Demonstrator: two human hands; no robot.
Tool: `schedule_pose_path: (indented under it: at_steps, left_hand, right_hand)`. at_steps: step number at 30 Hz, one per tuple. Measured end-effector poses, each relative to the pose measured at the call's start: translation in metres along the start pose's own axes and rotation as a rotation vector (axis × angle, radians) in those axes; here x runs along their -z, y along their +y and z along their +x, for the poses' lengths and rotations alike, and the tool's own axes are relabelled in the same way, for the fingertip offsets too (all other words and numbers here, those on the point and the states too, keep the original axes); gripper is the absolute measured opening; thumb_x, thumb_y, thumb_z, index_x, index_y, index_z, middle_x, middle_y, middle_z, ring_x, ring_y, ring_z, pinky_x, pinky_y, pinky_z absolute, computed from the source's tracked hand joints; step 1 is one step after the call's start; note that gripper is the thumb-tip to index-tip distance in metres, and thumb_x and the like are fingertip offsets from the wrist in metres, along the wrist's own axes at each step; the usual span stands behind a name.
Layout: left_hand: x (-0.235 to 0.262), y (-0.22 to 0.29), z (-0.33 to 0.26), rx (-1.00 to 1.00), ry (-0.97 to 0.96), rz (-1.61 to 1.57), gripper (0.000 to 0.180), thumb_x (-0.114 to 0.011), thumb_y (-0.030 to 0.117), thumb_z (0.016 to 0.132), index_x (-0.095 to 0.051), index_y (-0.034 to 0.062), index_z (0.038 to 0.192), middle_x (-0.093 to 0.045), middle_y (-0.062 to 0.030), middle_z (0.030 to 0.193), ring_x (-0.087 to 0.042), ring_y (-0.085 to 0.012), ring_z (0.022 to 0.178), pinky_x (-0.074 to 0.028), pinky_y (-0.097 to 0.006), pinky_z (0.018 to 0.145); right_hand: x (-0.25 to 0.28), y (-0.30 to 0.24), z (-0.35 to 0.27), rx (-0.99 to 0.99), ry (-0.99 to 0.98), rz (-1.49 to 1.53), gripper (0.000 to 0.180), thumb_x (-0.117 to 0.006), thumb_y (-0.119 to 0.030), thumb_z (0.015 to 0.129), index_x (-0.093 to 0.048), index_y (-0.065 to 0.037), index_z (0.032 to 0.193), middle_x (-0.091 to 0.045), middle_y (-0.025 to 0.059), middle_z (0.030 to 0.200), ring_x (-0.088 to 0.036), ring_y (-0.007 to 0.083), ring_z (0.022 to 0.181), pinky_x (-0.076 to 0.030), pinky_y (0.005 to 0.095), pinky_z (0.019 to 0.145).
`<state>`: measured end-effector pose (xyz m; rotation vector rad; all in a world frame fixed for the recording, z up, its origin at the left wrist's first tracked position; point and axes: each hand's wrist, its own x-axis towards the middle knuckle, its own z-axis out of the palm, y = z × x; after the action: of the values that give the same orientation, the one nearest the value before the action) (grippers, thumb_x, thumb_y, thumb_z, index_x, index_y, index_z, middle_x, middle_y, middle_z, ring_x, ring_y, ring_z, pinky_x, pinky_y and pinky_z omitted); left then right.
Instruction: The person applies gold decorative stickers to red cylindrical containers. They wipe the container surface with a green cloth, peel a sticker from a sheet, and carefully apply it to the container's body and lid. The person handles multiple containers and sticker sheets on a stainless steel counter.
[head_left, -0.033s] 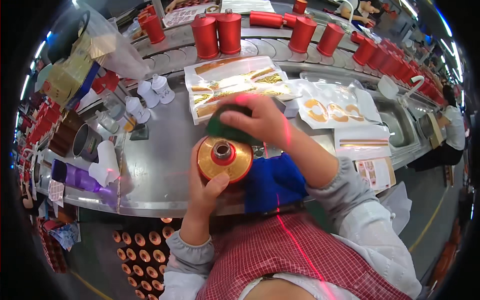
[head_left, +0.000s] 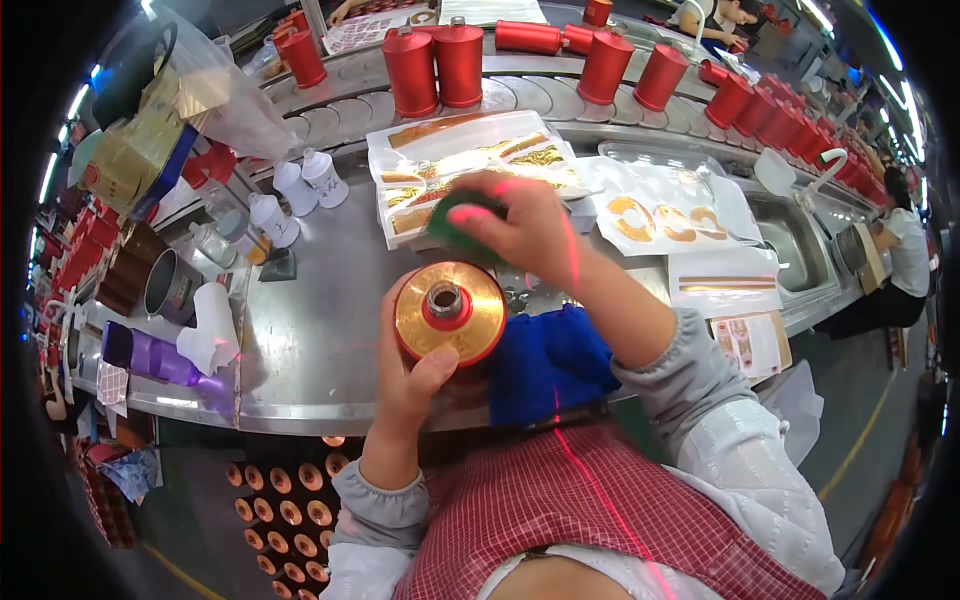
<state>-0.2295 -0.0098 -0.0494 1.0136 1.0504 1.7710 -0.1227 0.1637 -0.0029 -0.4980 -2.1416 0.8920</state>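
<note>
Left hand (head_left: pixel 405 375): fingers clamped on gold-topped canister (head_left: pixel 450 312).
Right hand (head_left: pixel 520 225): at twelve o'clock, fingers apparently clamped on green pad (head_left: pixel 445 222).
Risk: canister could slip onto worktop (head_left: pixel 310 330).

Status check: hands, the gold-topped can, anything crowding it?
Left hand grips gold-topped red can. Right hand presses green pad behind it. Blue cloth alongside.

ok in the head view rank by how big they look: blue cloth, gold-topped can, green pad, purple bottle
1. blue cloth
2. gold-topped can, close behind the cloth; it sits nearer the camera, so that order is unsure
3. purple bottle
4. green pad, mostly hidden under the right hand, so its place is unsure
</note>
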Motion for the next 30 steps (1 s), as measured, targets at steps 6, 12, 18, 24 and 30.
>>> schedule_pose_path:
  at_steps: [6,12,18,24,30]
  left_hand:
    - [0.006,0.0,0.003,0.054,-0.08,-0.012,0.087,-0.075,0.034,0.072,-0.031,-0.0014,0.139,-0.048,-0.0144,0.129,-0.05,-0.0231,0.12,-0.041,-0.037,0.102]
    - [0.01,0.004,0.007,0.086,-0.106,-0.022,0.087,-0.075,0.033,0.073,-0.031,-0.0015,0.14,-0.048,-0.0139,0.13,-0.049,-0.0226,0.121,-0.039,-0.036,0.104]
    - [0.012,0.002,0.001,-0.012,-0.024,0.074,0.087,-0.072,0.036,0.078,-0.028,-0.0029,0.141,-0.045,-0.0152,0.133,-0.047,-0.0236,0.124,-0.037,-0.036,0.105]
    - [-0.014,-0.003,-0.008,-0.016,0.159,0.051,0.067,-0.062,0.026,0.084,-0.032,-0.0031,0.137,-0.048,-0.0145,0.128,-0.051,-0.0227,0.118,-0.041,-0.036,0.101]
    - [-0.012,-0.003,-0.004,0.0,0.133,-0.008,0.065,-0.06,0.024,0.081,-0.035,-0.0022,0.135,-0.052,-0.014,0.125,-0.055,-0.0221,0.114,-0.045,-0.036,0.098]
  right_hand:
    - [0.006,-0.012,0.006,-0.139,-0.108,-0.016,0.033,-0.069,-0.02,0.083,-0.065,-0.002,0.11,-0.068,0.0204,0.089,-0.068,0.0253,0.083,-0.053,0.0331,0.075]
    - [0.001,-0.012,0.01,-0.133,-0.142,-0.068,0.034,-0.068,-0.018,0.086,-0.062,-0.001,0.115,-0.068,0.0139,0.1,-0.065,0.0163,0.092,-0.051,0.0295,0.081]
    - [0.001,-0.018,0.006,-0.152,-0.128,0.03,0.031,-0.067,-0.016,0.087,-0.063,0.0,0.114,-0.068,0.011,0.103,-0.063,0.0159,0.094,-0.049,0.0289,0.084]
    - [0.001,-0.01,0.004,-0.132,-0.141,0.019,0.03,-0.067,-0.019,0.087,-0.064,-0.002,0.112,-0.069,0.0097,0.099,-0.064,0.0154,0.093,-0.049,0.029,0.084]
    - [0.005,0.001,0.004,-0.007,-0.119,0.035,0.031,-0.068,-0.018,0.086,-0.064,-0.001,0.112,-0.069,0.0119,0.097,-0.065,0.016,0.087,-0.052,0.0305,0.079]
